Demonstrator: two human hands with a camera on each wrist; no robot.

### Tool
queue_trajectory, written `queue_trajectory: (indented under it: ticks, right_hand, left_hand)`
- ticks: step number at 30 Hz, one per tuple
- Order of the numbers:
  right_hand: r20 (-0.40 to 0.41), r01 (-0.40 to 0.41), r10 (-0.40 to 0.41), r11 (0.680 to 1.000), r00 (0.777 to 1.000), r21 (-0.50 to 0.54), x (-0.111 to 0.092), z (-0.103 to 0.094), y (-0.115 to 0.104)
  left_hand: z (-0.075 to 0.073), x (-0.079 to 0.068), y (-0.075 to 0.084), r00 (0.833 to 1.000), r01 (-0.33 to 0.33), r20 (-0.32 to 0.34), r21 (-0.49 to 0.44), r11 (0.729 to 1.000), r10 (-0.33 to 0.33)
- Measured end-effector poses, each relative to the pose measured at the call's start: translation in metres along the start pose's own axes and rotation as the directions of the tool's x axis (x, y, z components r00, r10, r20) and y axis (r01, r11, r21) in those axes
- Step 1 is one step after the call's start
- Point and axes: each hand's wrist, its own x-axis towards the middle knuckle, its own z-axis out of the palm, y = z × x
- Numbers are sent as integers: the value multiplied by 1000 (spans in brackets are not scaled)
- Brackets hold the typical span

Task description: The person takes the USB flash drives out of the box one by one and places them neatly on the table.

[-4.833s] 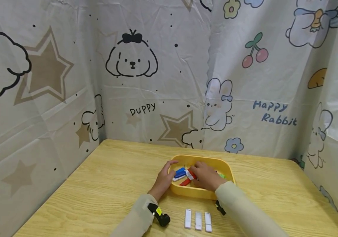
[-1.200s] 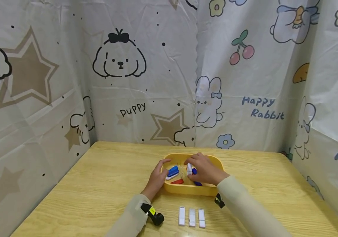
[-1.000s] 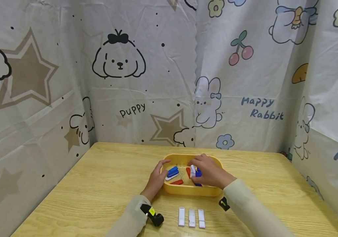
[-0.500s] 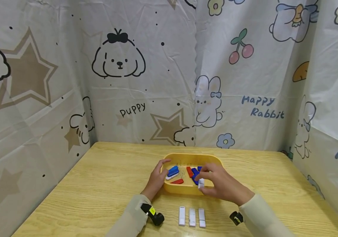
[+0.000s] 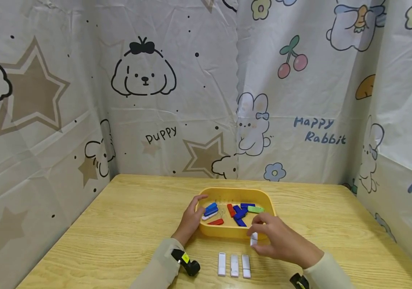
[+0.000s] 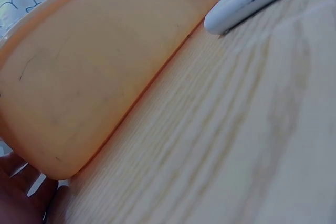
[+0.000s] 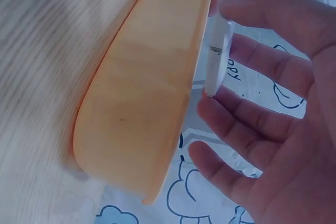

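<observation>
A yellow plastic bin [image 5: 227, 230] holds several small sticks in blue, red, green and white. My left hand [image 5: 190, 218] grips the bin's left end, with fingers curved around the rim. Between the thumb and fingertips of my right hand [image 5: 281, 237] is a white USB stick [image 7: 218, 56] with a seam across it. That hand is just outside the bin's front right wall, at about rim height. On the table in front of the bin, three white USB sticks [image 5: 234, 265] lie side by side in a row.
The wooden table [image 5: 119, 241] extends around the bin on all sides. Printed cloth [image 5: 206, 100] hangs behind and along both sides. Inside the bin are blue sticks [image 5: 240, 212], a green one [image 5: 255, 209] and red ones [image 5: 216, 221].
My right hand has lifted the white stick from inside the bin and brought it right and toward me over the front wall. The green stick is uncovered. My left hand has stayed on the bin.
</observation>
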Motion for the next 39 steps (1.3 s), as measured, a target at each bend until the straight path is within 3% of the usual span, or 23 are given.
queue_trajectory:
  ticks: [7,14,26,39]
  right_hand:
    - [123,-46,41,998,992,33,-8,-1,-4]
    - [241,-133,108,987,964,87,-8,4,-7]
    - [333,-164,122,981,935,102,-9,14,-6]
    - [409,-289,235,954,882,74,-10,20,-11]
  left_hand:
    - [-1,-1,0,1000,1,0,-15,1000,-1]
    - [-1,-2,-3,1000,-7,7,-11,1000,7]
    - [-1,-1,-2,1000,-12,12,-14,1000,13]
    - [0,-1,-1,1000,-16,12,-12,1000,16]
